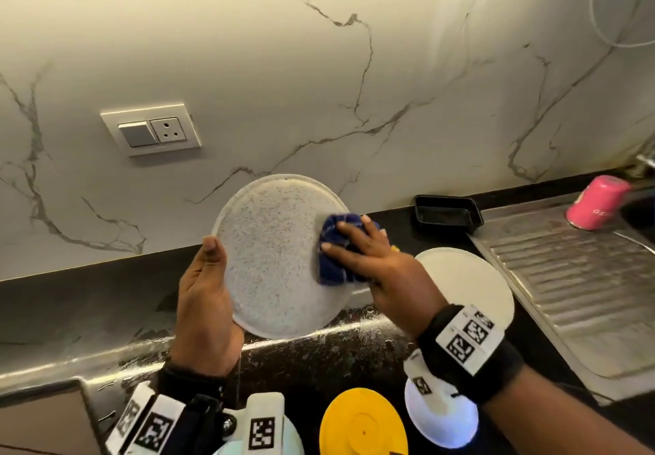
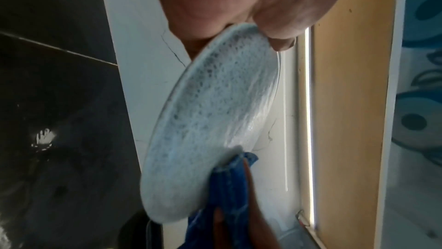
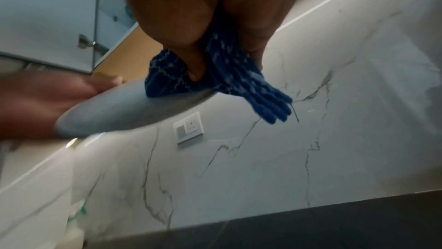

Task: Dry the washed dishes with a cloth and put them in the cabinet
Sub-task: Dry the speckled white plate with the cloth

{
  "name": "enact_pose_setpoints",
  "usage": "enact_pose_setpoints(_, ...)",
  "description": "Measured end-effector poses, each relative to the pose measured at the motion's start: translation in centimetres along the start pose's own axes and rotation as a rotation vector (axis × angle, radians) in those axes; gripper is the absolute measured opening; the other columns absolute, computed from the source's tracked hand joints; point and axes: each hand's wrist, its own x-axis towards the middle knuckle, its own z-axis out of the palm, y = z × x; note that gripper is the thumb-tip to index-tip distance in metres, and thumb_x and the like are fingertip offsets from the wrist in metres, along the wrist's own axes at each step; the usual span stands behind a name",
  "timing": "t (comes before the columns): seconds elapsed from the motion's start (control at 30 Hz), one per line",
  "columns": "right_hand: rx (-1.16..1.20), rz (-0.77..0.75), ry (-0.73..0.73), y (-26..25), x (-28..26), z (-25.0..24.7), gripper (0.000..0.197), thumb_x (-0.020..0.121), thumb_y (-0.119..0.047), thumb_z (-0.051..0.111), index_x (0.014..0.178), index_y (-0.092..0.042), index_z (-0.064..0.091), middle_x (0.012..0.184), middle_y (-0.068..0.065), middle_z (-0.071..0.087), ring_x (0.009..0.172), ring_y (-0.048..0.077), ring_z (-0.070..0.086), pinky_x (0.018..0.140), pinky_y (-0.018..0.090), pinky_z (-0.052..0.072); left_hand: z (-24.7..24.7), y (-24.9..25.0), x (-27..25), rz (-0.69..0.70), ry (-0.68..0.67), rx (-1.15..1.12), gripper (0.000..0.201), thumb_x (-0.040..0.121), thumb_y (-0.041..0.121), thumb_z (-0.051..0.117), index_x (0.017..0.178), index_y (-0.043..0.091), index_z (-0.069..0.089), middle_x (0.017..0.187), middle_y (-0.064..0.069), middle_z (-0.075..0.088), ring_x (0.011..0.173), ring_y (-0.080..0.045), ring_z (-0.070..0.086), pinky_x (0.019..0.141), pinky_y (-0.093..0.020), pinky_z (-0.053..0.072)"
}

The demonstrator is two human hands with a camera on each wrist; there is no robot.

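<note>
The marble-veined backsplash (image 1: 319, 75) rises behind the speckled plate (image 1: 273, 259), and the black granite countertop (image 1: 88, 305) runs under that plate. To the right of the plate lies the steel drainboard (image 1: 574, 284), with a pink cup (image 1: 595, 203) upside down at its far end. The speckled plate itself is up in the air in front of me, tilted so its face looks at me. My left hand (image 1: 202, 298) grips it by the left rim, thumb on the face and fingers curled behind. My right hand (image 1: 375, 263) is at the plate's right edge, fingers spread and curled over a bunched blue cloth (image 1: 336, 256), pressing it against the plate's face; in the right wrist view my thumb (image 3: 193, 64) digs into the cloth. Just right of the plate, 1 white plate (image 1: 471, 284) lies flat on the countertop. Below the plate, near me, sits a yellow dish (image 1: 361, 422). Behind the plate's right side a black tray (image 1: 446, 213) rests by the wall. Left of and above the plate, a switch and socket panel (image 1: 152, 132) is set in the backsplash
</note>
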Motion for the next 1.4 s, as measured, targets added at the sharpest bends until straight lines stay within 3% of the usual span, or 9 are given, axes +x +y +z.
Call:
enact_pose_setpoints(0.17, 0.154, 0.119, 0.054, -2.0, 5.0, -2.4, 0.066, 0.085, 0.002, 0.043, 0.141, -0.032, 0.053, 0.156, -0.005, 0.037, 0.151, 0.026, 0.018, 0.122, 0.054, 0.02, 1.3, -0.6, -1.2, 0.028, -0.06, 0.054, 0.053, 0.093, 0.055, 0.037, 0.132, 0.028, 0.061, 0.136, 0.0, 0.064, 0.128, -0.028, 0.059, 0.099, -0.067, 0.048)
enact_pose_setpoints(0.47, -0.07, -0.318, -0.07, -6.1, 0.7, 2.4, 0.073, 0.082, 0.008, 0.068, 0.143, -0.027, 0.05, 0.155, 0.004, 0.04, 0.148, 0.036, 0.023, 0.115, 0.065, 0.022, 0.4, 0.7, -0.7, 0.07, 0.094, -0.072, 0.058, 0.105, 0.051, 0.037, 0.139, 0.007, 0.055, 0.137, -0.02, 0.061, 0.126, -0.044, 0.058, 0.104, -0.073, 0.039)
enact_pose_setpoints(0.7, 0.193, 0.159, 0.05, -2.2, 1.2, 0.0, 0.068, 0.086, 0.0, 0.048, 0.145, -0.035, 0.045, 0.157, -0.012, 0.033, 0.151, 0.015, 0.019, 0.121, 0.048, 0.026, -1.0, -0.1, -1.4, 0.053, 0.079, 0.117, 0.046, 0.098, 0.051, 0.038, 0.124, 0.025, 0.065, 0.127, 0.005, 0.07, 0.125, -0.021, 0.061, 0.107, -0.065, 0.041)
enact_pose_setpoints(0.9, 0.151, -0.018, -0.053, -7.9, 4.9, 0.3, 0.064, 0.088, -0.001, 0.04, 0.147, -0.025, 0.047, 0.158, 0.003, 0.034, 0.151, 0.028, 0.018, 0.124, 0.048, 0.008, -0.1, 0.1, -1.2, 0.098, 0.03, 0.118, 0.048, 0.103, 0.04, 0.037, 0.13, 0.01, 0.063, 0.127, -0.013, 0.069, 0.123, -0.034, 0.063, 0.108, -0.063, 0.042)
enact_pose_setpoints(1.0, 0.102, -0.135, -0.062, -9.5, 4.5, 1.3, 0.062, 0.09, 0.0, 0.043, 0.147, -0.024, 0.047, 0.158, 0.006, 0.036, 0.15, 0.031, 0.021, 0.123, 0.047, 0.011, 0.1, 0.1, -1.8, 0.139, 0.023, 0.099, 0.05, 0.103, 0.05, 0.044, 0.126, 0.013, 0.067, 0.124, -0.019, 0.069, 0.122, -0.037, 0.062, 0.109, -0.062, 0.04)
enact_pose_setpoints(1.1, 0.108, -0.026, 0.012, -7.9, 5.0, 0.8, 0.065, 0.086, 0.0, 0.048, 0.145, -0.027, 0.049, 0.155, 0.0, 0.041, 0.147, 0.025, 0.032, 0.12, 0.046, 0.028, -0.3, 0.0, -2.3, 0.196, 0.078, 0.181, 0.062, 0.085, 0.074, 0.058, 0.108, 0.018, 0.074, 0.083, -0.04, 0.053, 0.076, -0.048, 0.052, 0.077, -0.067, 0.048)
enact_pose_setpoints(1.17, 0.168, 0.136, 0.045, -6.2, 5.2, 0.1, 0.065, 0.085, -0.005, 0.044, 0.145, -0.028, 0.05, 0.154, -0.003, 0.043, 0.145, 0.017, 0.035, 0.119, 0.041, 0.032, -0.7, 0.1, -2.4, 0.21, 0.138, 0.192, 0.062, 0.081, 0.076, 0.056, 0.1, 0.019, 0.073, 0.071, -0.021, 0.044, 0.07, -0.037, 0.037, 0.066, -0.065, 0.048)
enact_pose_setpoints(1.27, 0.222, 0.256, 0.03, -4.9, 4.1, -0.1, 0.062, 0.088, -0.006, 0.047, 0.145, -0.028, 0.05, 0.153, -0.004, 0.043, 0.144, 0.01, 0.036, 0.119, 0.034, 0.03, -0.9, 0.3, -2.1, 0.184, 0.092, 0.171, 0.063, 0.085, 0.077, 0.054, 0.112, 0.023, 0.072, 0.103, -0.004, 0.053, 0.088, -0.027, 0.043, 0.089, -0.061, 0.048)
enact_pose_setpoints(1.4, 0.192, 0.212, 0.057, -5.8, 4.0, 0.0, 0.062, 0.085, -0.015, 0.043, 0.146, -0.028, 0.048, 0.154, -0.006, 0.042, 0.145, 0.008, 0.033, 0.121, 0.029, 0.026, -0.6, -0.2, -1.5, 0.202, 0.012, 0.257, 0.057, 0.092, 0.072, 0.05, 0.1, 0.019, 0.072, 0.085, -0.011, 0.063, 0.08, -0.027, 0.055, 0.084, -0.043, 0.046)
